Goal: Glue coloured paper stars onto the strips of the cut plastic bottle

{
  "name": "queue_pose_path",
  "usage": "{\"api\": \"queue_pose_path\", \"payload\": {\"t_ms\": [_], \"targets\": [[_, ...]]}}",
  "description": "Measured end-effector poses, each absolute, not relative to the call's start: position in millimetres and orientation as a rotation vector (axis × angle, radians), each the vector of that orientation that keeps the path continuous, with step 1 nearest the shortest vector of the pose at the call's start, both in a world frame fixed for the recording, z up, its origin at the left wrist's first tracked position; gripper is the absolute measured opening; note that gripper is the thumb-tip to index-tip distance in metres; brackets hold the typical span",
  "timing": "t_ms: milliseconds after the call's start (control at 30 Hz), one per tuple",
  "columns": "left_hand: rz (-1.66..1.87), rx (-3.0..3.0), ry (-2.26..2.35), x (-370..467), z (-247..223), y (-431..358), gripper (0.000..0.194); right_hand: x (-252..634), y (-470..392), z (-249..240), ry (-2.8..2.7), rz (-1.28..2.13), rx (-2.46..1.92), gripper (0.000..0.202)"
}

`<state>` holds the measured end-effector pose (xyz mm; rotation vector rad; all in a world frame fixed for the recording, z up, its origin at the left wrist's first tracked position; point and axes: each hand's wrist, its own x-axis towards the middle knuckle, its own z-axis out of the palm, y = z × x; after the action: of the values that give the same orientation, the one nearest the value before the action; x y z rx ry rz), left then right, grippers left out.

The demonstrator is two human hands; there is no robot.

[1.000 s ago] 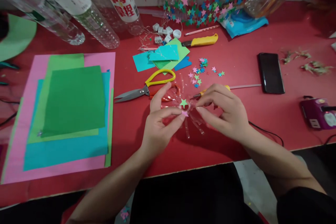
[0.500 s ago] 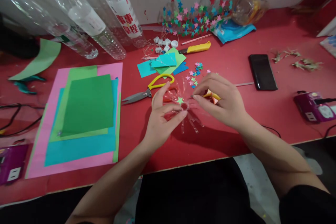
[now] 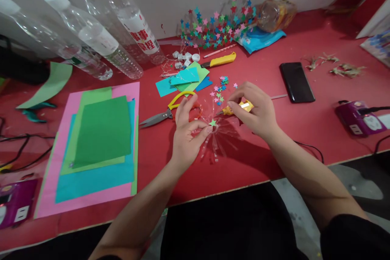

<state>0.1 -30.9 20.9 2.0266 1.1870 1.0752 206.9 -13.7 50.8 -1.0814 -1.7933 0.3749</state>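
Note:
My left hand (image 3: pixel 189 136) pinches the clear plastic piece (image 3: pixel 215 143), whose thin strips fan out over the red table. A light green star (image 3: pixel 212 123) sits on it beside my fingertips. To the right, my right hand (image 3: pixel 254 107) is closed in a pinch above the strips; what is between its fingertips is too small to make out. A yellow glue pen (image 3: pixel 246 106) shows beneath that hand, its tip pointing left. Scissors (image 3: pixel 170 113) with a yellow handle lie behind my left hand. Small loose stars (image 3: pixel 219 94) are scattered just beyond the strips.
Clear bottles (image 3: pixel 100 40) stand at the back left, above stacked coloured paper (image 3: pixel 103 130). A yellow cutter (image 3: pixel 224 59) and a star-covered piece (image 3: pixel 213 28) lie at the back. A black phone (image 3: pixel 297 82) and a purple power socket (image 3: pixel 359 118) are on the right.
The camera view has shifted, moving the table items slightly left. My right hand has lifted a little away from the plastic strips, and more of the yellow pen shows.

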Motion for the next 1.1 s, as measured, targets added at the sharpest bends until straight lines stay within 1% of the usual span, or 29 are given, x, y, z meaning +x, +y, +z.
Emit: {"api": "queue_pose_path", "payload": {"t_ms": [200,467,600,733,900,1100], "targets": [[1.156,2.085,1.137,-2.8,19.9,-33.0,0.016,209.6,-9.5,44.6,-1.814,0.384,-1.083,0.013],[1.038,2.064,1.131,-4.3,20.5,-32.7,0.019,209.6,-9.6,44.9,-1.821,0.407,-1.109,0.011],[0.953,2.085,1.154,-6.3,24.5,-31.0,0.015,210.4,-8.8,43.9,-1.819,0.409,-1.109,0.011],[0.954,2.05,1.168,-7.0,26.7,-29.9,0.013,211.0,-7.5,42.1,-1.816,0.41,-1.12,0.011],[0.958,2.007,1.181,-8.8,29.7,-28.2,0.016,210.3,-7.0,40.7,-1.824,0.446,-1.138,0.011],[0.9,2.146,1.168,-12.9,38.6,-26.3,0.016,209.1,-7.5,39.0,-1.842,0.477,-1.158,0.012]]}}
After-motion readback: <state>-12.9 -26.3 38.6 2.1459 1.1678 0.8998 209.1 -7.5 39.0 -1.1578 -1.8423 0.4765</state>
